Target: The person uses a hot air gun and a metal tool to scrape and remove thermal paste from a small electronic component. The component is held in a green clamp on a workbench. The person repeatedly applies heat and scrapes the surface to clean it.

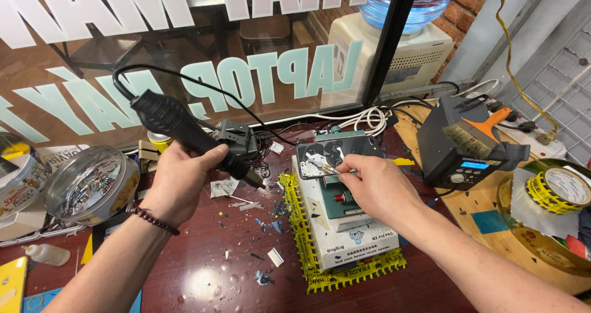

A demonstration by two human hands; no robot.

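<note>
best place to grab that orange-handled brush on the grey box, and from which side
Take the orange-handled bristle brush by its orange handle, coming from the upper right. It lies across the top of the dark grey station box with the handle angled up and right, free of the box, while the bristle head points left. Both hands are busy: left hand holds the black hot-air wand, right hand holds tweezers.

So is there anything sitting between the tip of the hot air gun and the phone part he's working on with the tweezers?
Nothing visible. The left hand holds the hot air gun, its nozzle pointing toward the phone part on the heating pad. The right hand holds tweezers on the part, beyond the nozzle.
</note>
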